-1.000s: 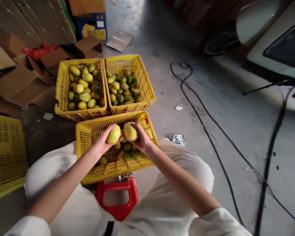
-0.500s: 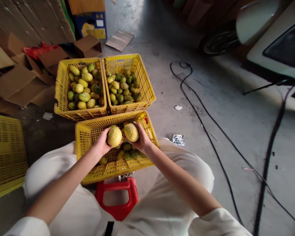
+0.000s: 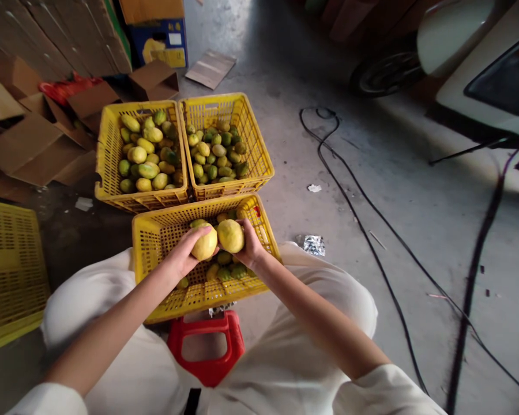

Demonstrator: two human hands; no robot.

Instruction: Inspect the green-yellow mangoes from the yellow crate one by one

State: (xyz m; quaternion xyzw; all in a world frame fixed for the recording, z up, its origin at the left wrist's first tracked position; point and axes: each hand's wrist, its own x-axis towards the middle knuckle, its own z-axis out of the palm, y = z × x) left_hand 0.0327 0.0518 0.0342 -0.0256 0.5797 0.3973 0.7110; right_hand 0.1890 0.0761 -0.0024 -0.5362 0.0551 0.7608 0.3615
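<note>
My left hand [image 3: 192, 249] is closed around a round yellow fruit [image 3: 205, 243] with slightly bumpy skin, thumb lying across its top. A second yellow fruit [image 3: 231, 235], much the same size, sits in my right hand [image 3: 249, 246], whose fingers wrap its right side. The two fruits are side by side, nearly touching, above the near yellow crate [image 3: 155, 230]. Under my hands in that crate lie several green and yellow fruits [image 3: 225, 272], partly covered by my hands. What my fingers do beneath each fruit is hidden.
Beyond the near crate stand a left yellow crate [image 3: 106, 155] and a right yellow crate [image 3: 257, 144], both holding green-yellow fruits. A red plastic stool [image 3: 211, 369] is between my legs. Cardboard boxes [image 3: 30, 144] lie left; black cables [image 3: 363, 213] and a scooter [image 3: 471, 86] are right.
My left hand has turned, its thumb now over the top of its fruit, which shifted slightly right and down. The right-hand fruit has turned a little and shows more of its face.
</note>
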